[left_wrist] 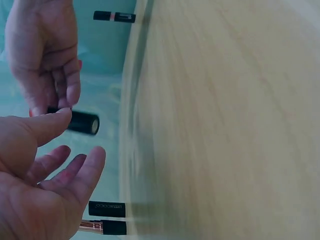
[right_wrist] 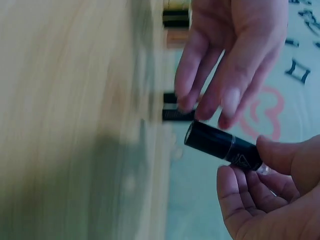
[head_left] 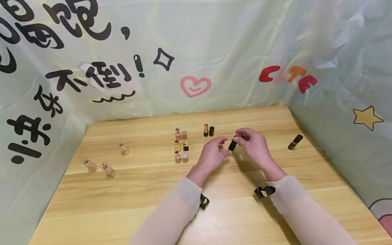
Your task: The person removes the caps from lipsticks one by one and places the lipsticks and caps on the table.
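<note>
Cloth [head_left: 232, 51] backs the wooden counter [head_left: 116, 200]. Towards its back edge, the right grip [head_left: 253, 145] pinches a black tube [head_left: 232, 145], the left grip [head_left: 210, 153] loosely spread beside it. Uncapping seems in hand, probably calling for the left to close round the free end.

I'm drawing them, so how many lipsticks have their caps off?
4: back pink one, middle gold one and front pink one in a row, plus a black-based one beside a black cap. The lipstick in the right hand looks capped.

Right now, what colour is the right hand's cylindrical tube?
Mostly black tube, clearest in the right wrist view.
</note>
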Tool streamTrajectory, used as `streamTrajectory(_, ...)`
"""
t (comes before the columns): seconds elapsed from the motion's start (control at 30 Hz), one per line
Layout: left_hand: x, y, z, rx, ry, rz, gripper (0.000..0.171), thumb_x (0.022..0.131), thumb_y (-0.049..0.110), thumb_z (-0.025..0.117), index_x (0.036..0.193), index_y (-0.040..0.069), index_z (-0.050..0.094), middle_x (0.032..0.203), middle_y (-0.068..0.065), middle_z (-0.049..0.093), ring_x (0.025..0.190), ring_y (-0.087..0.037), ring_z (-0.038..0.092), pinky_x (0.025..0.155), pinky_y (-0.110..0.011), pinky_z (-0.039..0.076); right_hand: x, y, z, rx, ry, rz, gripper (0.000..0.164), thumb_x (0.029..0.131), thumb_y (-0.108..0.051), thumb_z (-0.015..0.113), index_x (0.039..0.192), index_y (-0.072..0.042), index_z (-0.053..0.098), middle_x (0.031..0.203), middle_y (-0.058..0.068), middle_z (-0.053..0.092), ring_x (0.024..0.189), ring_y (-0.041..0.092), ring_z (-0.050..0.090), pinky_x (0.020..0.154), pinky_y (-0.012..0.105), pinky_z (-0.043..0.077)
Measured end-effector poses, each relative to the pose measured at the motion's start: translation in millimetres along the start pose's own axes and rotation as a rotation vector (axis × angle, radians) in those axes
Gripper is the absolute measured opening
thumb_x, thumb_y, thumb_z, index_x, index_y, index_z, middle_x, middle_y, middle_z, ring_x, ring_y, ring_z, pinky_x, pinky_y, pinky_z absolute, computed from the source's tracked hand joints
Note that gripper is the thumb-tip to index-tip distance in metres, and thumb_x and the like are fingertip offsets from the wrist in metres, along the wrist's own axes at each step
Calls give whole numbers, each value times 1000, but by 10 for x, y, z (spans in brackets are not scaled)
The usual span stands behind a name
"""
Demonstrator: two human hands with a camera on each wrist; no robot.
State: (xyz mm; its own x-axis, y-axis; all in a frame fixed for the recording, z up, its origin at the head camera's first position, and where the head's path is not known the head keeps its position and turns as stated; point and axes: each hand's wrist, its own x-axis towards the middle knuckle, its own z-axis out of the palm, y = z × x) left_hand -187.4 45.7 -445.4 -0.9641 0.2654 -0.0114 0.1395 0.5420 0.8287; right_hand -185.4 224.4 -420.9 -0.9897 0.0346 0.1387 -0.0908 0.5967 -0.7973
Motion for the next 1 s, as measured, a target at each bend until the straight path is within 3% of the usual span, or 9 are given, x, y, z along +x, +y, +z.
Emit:
streamTrajectory(0.27,-104,-46,-110,-59,14,34,26,94,18,82,119,15,73,105,2,76,97,-11,72,86,-26,59,-82,-205,162,107,-98,-33,35,100,-17,75,128,2,70,114,20,76,100,30,73,83,36,62)
streamTrajectory(0.43,-142,-126,-173,-84,-2,32,27,95,16,80,121,12,74,107,1,76,99,-12,72,91,-28,59,-91,-169,213,233,-221,10,35,102,-15,72,128,6,67,121,24,73,101,27,72,83,34,63)
streamTrajectory(0.6,-175,-191,-192,-58,17,24,27,96,18,79,123,13,76,108,1,79,102,-13,74,94,-32,59,-116,-126,276,221,-250,11,30,99,-10,74,125,4,70,119,21,73,106,28,70,84,23,59)
streamTrajectory(0.87,-218,-194,-210,-12,81,66,26,95,26,81,118,16,80,108,1,81,99,-14,75,88,-30,61,-150,-145,359,133,-181,-53,28,98,-17,77,122,-3,73,117,15,77,109,31,72,90,40,60)
streamTrajectory(1.0,-220,-179,-240,-32,73,62,25,96,25,79,119,15,79,107,0,81,97,-13,76,85,-27,61,-148,-169,368,123,-152,-70,27,98,-18,76,121,-4,73,116,14,77,107,31,73,94,47,60)
